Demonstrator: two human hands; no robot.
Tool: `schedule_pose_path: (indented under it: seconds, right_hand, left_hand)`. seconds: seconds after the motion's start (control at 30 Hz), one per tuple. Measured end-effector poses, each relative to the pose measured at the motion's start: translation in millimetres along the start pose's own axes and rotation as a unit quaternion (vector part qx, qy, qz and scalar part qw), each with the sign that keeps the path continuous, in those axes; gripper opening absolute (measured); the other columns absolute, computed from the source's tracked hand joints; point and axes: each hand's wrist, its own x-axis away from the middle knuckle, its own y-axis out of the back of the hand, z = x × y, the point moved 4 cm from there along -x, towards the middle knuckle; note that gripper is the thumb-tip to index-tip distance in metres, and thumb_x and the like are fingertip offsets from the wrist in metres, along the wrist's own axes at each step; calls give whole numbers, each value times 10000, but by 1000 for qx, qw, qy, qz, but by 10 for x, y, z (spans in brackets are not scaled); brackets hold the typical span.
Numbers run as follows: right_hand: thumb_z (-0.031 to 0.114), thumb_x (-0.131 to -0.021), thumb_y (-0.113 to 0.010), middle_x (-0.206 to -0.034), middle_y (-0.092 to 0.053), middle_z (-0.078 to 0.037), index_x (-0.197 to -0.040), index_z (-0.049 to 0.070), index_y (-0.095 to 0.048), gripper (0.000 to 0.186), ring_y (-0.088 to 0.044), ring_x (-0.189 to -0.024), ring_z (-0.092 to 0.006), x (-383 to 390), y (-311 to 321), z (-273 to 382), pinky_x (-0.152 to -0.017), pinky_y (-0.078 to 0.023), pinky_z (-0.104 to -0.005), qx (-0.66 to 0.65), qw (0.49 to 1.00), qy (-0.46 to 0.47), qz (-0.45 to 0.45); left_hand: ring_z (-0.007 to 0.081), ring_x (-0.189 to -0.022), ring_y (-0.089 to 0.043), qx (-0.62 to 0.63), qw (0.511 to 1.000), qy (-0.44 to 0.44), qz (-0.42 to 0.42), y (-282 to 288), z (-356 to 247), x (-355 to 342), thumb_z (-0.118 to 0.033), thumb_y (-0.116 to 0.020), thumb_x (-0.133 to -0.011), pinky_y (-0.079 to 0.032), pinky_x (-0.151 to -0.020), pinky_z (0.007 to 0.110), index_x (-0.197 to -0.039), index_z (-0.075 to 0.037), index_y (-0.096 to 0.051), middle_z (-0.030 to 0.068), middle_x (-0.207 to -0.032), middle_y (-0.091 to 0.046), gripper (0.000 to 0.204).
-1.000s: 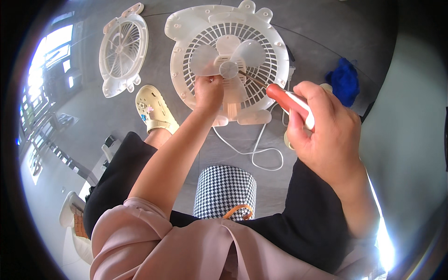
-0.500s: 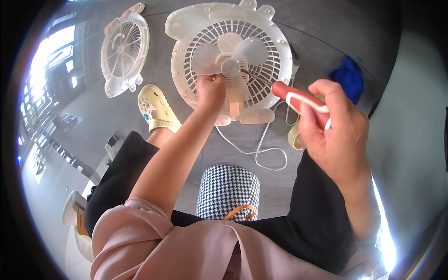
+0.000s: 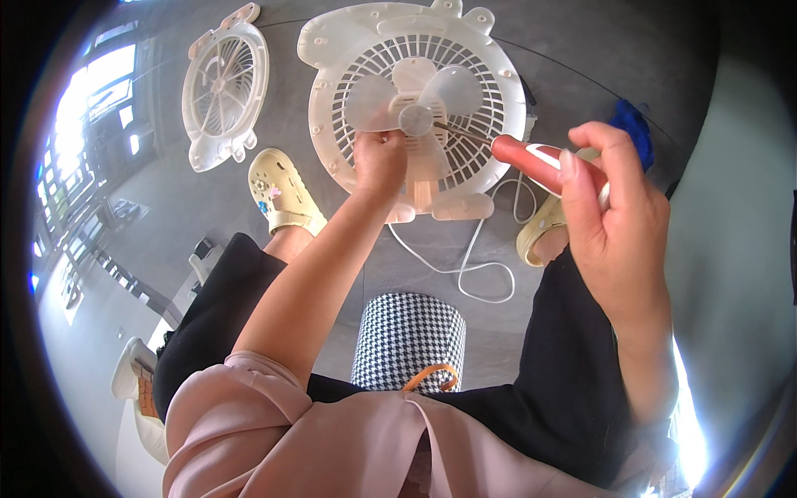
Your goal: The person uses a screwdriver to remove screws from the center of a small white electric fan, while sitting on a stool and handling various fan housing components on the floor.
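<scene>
A white fan [image 3: 344,37] lies on the floor ahead of me, its translucent blades [image 3: 457,90] exposed over a slotted round grille. My left hand [image 3: 379,166] pinches the lower edge of the left blade, its fingertips partly hidden behind it. In my right hand [image 3: 623,241] is a red-and-white screwdriver [image 3: 531,162], the handle against my palm, with the index finger lifted and bent. Its thin metal shaft points left, and the tip meets the side of the round hub [image 3: 416,120], or lies just beside it; which one I cannot tell.
A second white grille cover [image 3: 249,95] lies at the far left. A white cord [image 3: 465,270] loops on the grey floor below the fan. Between my legs is a houndstooth-patterned stool [image 3: 407,336]. My cream clogs [image 3: 282,187] flank the fan; blue cloth [image 3: 633,137] lies far right.
My right hand has shifted a little right and turned the screwdriver's handle; its index finger has lifted off. My left hand stays at the blade.
</scene>
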Motion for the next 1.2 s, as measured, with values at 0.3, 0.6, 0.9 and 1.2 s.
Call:
schedule_pose_path:
  seconds: [0.3, 0.6, 0.9, 1.2]
  right_hand:
    - [114, -833, -635, -826, -605, -125, -1108, -1, -510, 324, -601, -692, -211, -12, 47, 30, -627, -472, -295, 66, 991, 114, -4]
    - [74, -790, -677, -938, -604, -125, -1122, 24, -521, 371, -604, -775, -267, -58, -1, 35, -693, -483, -301, 31, 996, 88, -10]
    - [-8, -761, -657, -1044, -584, -146, -1158, 31, -515, 423, -607, -864, -281, -92, -20, 114, -718, -491, -319, 81, 996, 37, 20]
    - [-97, -742, -614, -1042, -573, -145, -1111, 23, -507, 402, -619, -835, -264, -65, -143, 146, -623, -532, -298, 19, 990, 118, 69]
  left_hand:
    - [169, -940, -626, -20, 1000, 1, -23, 4, 73, -21, -52, -431, -907, -510, -800, 310, -1136, -38, -614, 82, -1050, -647, 294]
    - [159, -902, -634, -16, 999, 10, -33, 40, 114, -47, -48, -426, -903, -517, -769, 305, -1125, -36, -625, 81, -1016, -656, 298]
    - [209, -928, -620, -10, 1000, -6, -8, 20, -11, 12, -13, -450, -879, -522, -787, 329, -1122, -5, -558, 121, -1040, -600, 266]
    - [177, -904, -638, -3, 1000, -9, -15, 7, 99, -39, -21, -405, -885, -517, -780, 316, -1130, -23, -610, 91, -1024, -652, 320]
